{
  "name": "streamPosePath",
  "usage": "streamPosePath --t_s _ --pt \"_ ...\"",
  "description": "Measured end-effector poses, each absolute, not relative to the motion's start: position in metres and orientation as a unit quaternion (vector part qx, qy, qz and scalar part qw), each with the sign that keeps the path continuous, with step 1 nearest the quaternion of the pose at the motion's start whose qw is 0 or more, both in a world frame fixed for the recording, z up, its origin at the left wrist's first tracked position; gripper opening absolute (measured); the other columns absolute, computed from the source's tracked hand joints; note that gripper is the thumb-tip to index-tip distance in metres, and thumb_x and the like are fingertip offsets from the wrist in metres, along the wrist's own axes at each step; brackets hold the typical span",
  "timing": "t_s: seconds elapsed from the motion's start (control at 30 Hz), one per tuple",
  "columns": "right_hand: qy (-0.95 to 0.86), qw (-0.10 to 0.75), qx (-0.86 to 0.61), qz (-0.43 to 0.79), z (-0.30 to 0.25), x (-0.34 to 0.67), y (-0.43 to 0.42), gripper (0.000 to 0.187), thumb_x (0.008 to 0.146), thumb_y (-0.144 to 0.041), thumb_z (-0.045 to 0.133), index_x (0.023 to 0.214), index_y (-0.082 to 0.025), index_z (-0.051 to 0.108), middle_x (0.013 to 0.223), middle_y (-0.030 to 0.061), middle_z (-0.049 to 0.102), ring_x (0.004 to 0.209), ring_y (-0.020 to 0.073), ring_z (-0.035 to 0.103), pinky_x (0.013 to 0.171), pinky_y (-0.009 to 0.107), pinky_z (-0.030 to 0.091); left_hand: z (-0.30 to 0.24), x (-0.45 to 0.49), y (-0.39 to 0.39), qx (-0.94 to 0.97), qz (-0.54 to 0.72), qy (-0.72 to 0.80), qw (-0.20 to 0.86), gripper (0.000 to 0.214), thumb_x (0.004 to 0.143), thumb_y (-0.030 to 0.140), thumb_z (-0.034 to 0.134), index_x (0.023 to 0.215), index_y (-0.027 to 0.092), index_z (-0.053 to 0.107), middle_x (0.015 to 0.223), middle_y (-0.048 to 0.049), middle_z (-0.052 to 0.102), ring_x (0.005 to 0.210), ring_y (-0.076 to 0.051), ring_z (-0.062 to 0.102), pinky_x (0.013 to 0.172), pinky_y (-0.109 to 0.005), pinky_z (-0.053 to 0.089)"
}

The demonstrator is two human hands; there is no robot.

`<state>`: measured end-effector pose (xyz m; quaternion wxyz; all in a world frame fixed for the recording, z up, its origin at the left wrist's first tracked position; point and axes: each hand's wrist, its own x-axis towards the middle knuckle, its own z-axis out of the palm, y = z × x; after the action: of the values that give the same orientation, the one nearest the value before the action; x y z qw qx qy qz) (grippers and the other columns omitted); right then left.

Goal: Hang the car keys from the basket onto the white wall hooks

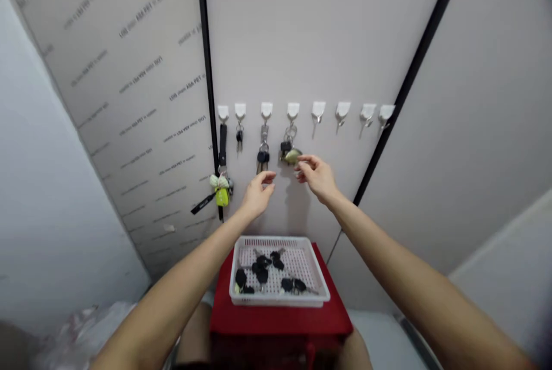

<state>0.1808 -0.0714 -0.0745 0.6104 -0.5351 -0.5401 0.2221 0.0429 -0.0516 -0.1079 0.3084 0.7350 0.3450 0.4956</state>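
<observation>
Landmark: row of white wall hooks (318,109), eight in all.

- The key bunch with a pale green tag (288,150) hangs from the fourth hook from the left.
- The right hand (318,177) is raised just below that hook. Its fingers (302,161) are loosely spread at the tag's right edge and grip nothing; contact cannot be confirmed.
- The left hand (257,193) is below the third hook, fingers narrowly curled and empty.
- A black-headed key (263,156) hangs from the third hook and a small key (239,136) from the second.
- A black lanyard with a yellow-green charm (221,192) hangs from the first.
- Well below the row, a white perforated basket (276,301) of black-headed keys (261,271) sits on a red counter (280,321).
</observation>
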Motion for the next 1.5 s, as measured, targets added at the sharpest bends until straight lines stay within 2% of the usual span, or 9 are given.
streamPosePath --t_s 0.13,0.27,0.43,0.67,0.97,1.13,1.27,1.37,1.5 --pt "-0.624 0.432 -0.598 0.258 -0.167 0.178 -0.099 0.014 0.064 -0.02 0.04 0.071 -0.014 0.051 0.056 -0.0005 0.053 0.044 0.007 0.047 0.045 0.02 0.038 -0.19 0.021 -0.07 0.773 0.349 0.429 0.312 0.023 0.063 0.012 0.043 0.085 0.013 0.051 0.085 -0.0056 0.055 0.077 -0.012 0.049 0.072 -0.025 0.038" --pt "-0.696 0.303 -0.622 0.194 -0.239 0.172 -0.119 0.016 0.064 -0.019 0.041 0.072 -0.015 0.055 0.065 0.0024 0.057 0.059 0.0118 0.051 0.058 0.025 0.039 -0.244 0.01 -0.083 0.829 0.214 0.442 0.265 0.024 0.062 0.014 0.044 0.085 0.014 0.051 0.087 -0.0058 0.054 0.08 -0.014 0.047 0.075 -0.027 0.035" --pt "-0.729 0.261 -0.623 0.108 -0.269 0.164 -0.121 0.025 0.062 -0.016 0.046 0.086 -0.015 0.053 0.086 0.0062 0.055 0.08 0.0148 0.047 0.073 0.026 0.034 -0.262 0.008 -0.084 0.868 0.141 0.439 0.186 0.028 0.061 0.012 0.044 0.088 0.015 0.05 0.092 -0.0066 0.051 0.088 -0.017 0.043 0.079 -0.027 0.032" --pt "-0.766 0.219 -0.599 0.077 -0.274 0.153 -0.118 0.021 0.061 -0.021 0.051 0.081 -0.019 0.057 0.08 0.005 0.052 0.08 0.0156 0.044 0.071 0.027 0.033 -0.264 0.012 -0.085 0.866 0.142 0.448 0.17 0.021 0.064 0.015 0.041 0.081 0.02 0.052 0.086 -0.0035 0.049 0.081 -0.016 0.045 0.071 -0.026 0.035" --pt "-0.768 0.214 -0.599 0.075 -0.272 0.152 -0.118 0.017 0.064 -0.03 0.049 0.07 -0.019 0.059 0.07 0.0041 0.053 0.074 0.0156 0.044 0.068 0.028 0.032 -0.268 0.015 -0.082 0.837 0.217 0.444 0.236 0.011 0.063 0.016 0.041 0.066 0.016 0.051 0.068 -0.0002 0.049 0.067 -0.011 0.045 0.062 -0.021 0.034" --pt "-0.723 0.324 -0.582 0.181 -0.262 0.147 -0.119 0.019 0.068 -0.025 0.041 0.062 -0.016 0.056 0.059 0.001 0.053 0.059 0.0112 0.046 0.057 0.022 0.034 -0.259 0.015 -0.078 0.769 0.261 0.459 0.36 0.01 0.063 0.018 0.041 0.065 0.013 0.049 0.059 0.0015 0.049 0.058 -0.009 0.045 0.057 -0.02 0.035" --pt "-0.661 0.403 -0.572 0.271 -0.24 0.145 -0.118 0.02 0.068 -0.026 0.037 0.06 -0.016 0.051 0.049 -0.0026 0.048 0.048 0.0087 0.043 0.047 0.019 0.033 -0.245 0.016 -0.077 0.751 0.328 0.414 0.396 0.008 0.063 0.02 0.043 0.067 0.014 0.048 0.067 0.0007 0.052 0.066 -0.009 0.046 0.064 -0.02 0.036" --pt "-0.648 0.428 -0.558 0.292 -0.218 0.15 -0.113 0.018 0.067 -0.028 0.039 0.059 -0.016 0.05 0.046 -0.0038 0.045 0.045 0.0076 0.041 0.045 0.018 0.033 -0.231 0.024 -0.075 0.719 0.357 0.342 0.489 0.013 0.064 0.019 0.045 0.075 0.015 0.046 0.075 -0.0004 0.054 0.073 -0.009 0.047 0.068 -0.02 0.036" --pt "-0.632 0.468 -0.542 0.295 -0.179 0.164 -0.104 0.016 0.064 -0.028 0.042 0.057 -0.016 0.048 0.044 -0.0045 0.043 0.042 0.0071 0.04 0.044 0.019 0.034 -0.198 0.045 -0.069 0.676 0.385 0.308 0.548 0.01 0.065 0.019 0.043 0.074 0.013 0.045 0.068 -0.0004 0.053 0.066 -0.009 0.049 0.063 -0.02 0.038"
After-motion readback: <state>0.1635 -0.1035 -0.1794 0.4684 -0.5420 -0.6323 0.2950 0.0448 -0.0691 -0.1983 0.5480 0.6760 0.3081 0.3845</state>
